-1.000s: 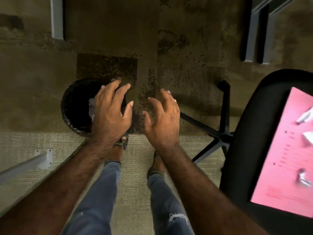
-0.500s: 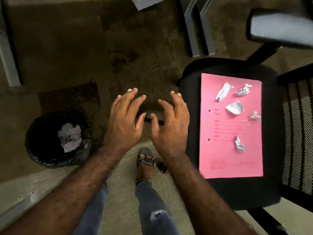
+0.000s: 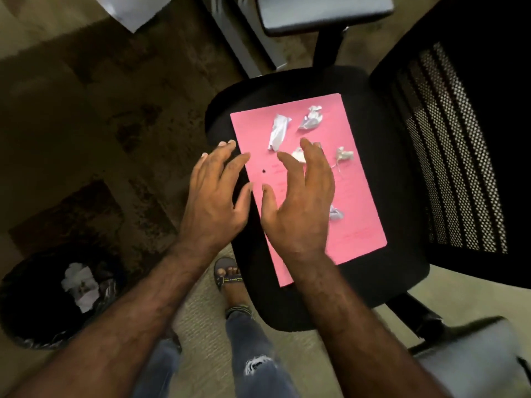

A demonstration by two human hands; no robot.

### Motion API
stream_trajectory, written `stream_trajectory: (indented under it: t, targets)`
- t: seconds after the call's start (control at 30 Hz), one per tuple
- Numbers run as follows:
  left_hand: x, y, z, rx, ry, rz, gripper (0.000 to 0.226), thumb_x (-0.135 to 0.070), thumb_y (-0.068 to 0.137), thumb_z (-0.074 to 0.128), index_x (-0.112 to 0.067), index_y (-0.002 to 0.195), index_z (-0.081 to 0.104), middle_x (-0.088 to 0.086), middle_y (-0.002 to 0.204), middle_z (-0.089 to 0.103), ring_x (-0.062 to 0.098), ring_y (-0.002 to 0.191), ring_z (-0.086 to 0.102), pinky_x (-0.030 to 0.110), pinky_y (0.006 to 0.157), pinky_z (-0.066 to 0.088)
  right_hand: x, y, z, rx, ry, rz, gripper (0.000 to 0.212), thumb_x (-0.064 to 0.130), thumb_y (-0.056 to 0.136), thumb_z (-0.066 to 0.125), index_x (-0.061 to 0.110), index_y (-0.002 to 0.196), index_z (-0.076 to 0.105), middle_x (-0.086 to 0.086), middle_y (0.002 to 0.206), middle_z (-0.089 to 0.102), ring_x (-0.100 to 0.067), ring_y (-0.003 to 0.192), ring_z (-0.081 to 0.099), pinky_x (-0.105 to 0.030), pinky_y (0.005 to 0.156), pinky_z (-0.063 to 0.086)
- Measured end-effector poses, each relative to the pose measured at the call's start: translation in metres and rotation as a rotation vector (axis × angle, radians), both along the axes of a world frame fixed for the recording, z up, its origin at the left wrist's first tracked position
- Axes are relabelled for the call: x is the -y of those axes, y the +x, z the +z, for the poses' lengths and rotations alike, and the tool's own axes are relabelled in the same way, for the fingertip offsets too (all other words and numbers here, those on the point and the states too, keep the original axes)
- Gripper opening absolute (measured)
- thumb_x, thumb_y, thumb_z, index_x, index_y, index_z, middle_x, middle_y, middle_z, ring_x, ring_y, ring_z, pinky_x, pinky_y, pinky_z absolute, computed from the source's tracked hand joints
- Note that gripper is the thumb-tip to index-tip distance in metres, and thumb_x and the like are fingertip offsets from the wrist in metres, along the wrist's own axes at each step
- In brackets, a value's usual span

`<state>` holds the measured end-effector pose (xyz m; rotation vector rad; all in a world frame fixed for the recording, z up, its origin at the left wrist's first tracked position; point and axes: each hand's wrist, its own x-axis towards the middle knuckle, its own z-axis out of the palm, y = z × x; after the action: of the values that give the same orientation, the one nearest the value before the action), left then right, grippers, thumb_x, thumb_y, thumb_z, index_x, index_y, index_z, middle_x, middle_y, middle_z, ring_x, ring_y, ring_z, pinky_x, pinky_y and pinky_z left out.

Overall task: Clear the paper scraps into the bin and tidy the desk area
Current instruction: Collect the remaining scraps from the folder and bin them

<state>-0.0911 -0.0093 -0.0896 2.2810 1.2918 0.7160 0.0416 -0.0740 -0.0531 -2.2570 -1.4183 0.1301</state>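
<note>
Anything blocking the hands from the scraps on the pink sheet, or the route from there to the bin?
Nothing visible. Both the left hand and right hand hover open over the pink sheet; scraps lie exposed. Only bare carpet lies between the chair and the bin.

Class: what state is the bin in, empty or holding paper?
Holding paper: white crumpled scraps lie inside the black bin.

- Pink sheet (image 3: 356, 214): paper, matt, smooth and flat.
- Scraps (image 3: 278, 135): white paper, crumpled, creased surfaces.
- Chair seat (image 3: 396, 268): black cloth, matt.
- Chair back (image 3: 454, 150): black open mesh, see-through weave.
- Armrest pad (image 3: 324, 12): grey, smooth, slight sheen.
- Bin (image 3: 17, 320): black plastic liner, glossy, wrinkled.
- Floor (image 3: 86, 110): carpet, rough, mottled brown.
- Jeans (image 3: 253, 349): blue denim, frayed tear.
</note>
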Motion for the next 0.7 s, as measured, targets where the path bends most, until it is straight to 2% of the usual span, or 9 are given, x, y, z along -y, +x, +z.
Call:
stream_trajectory:
  t: [0.23, 0.37, 0.57, 0.7]
  targets:
    - [-0.006, 0.049, 0.003, -0.022, -0.004, -0.108, 0.053, -0.028, 0.098, 0.069, -0.008, 0.145, 0.056, 0.019, 0.157, 0.048, 0.035, 0.148, 0.044, 0.057, 0.125, 0.031, 0.021, 0.047, 0.004, 0.061, -0.147, -0.069, 0.075, 0.018, 0.081, 0.075, 0.023, 0.149, 0.046, -0.011, 0.167, 0.028, -0.032, 0.159, 0.019, -0.058, 0.126, 0.024]
    - [-0.010, 0.071, 0.005, -0.075, -0.015, -0.148, 0.066, -0.042, 0.096, 0.072, -0.008, 0.149, 0.050, 0.022, 0.162, 0.041, 0.038, 0.151, 0.039, 0.057, 0.125, 0.032, 0.030, 0.067, 0.004, 0.039, -0.256, -0.089, 0.092, 0.003, 0.072, 0.072, 0.030, 0.153, 0.039, -0.007, 0.169, 0.021, -0.030, 0.161, 0.010, -0.057, 0.130, 0.013]
    - [-0.020, 0.095, 0.001, -0.150, -0.060, -0.160, 0.088, -0.057, 0.092, 0.072, -0.011, 0.159, 0.038, 0.021, 0.171, 0.025, 0.037, 0.161, 0.021, 0.055, 0.131, 0.020, 0.039, 0.092, -0.001, -0.036, -0.378, -0.059, 0.111, -0.006, 0.063, 0.070, 0.036, 0.157, 0.030, -0.002, 0.172, 0.010, -0.032, 0.162, 0.006, -0.056, 0.128, 0.015]
    - [-0.025, 0.108, -0.004, -0.191, -0.127, -0.134, 0.100, -0.070, 0.089, 0.067, -0.019, 0.165, 0.027, 0.019, 0.175, 0.012, 0.035, 0.163, 0.010, 0.053, 0.132, 0.010, 0.038, 0.103, -0.009, -0.050, -0.408, -0.021, 0.116, -0.004, 0.062, 0.072, 0.040, 0.159, 0.026, 0.001, 0.173, 0.009, -0.031, 0.161, 0.011, -0.053, 0.122, 0.028]
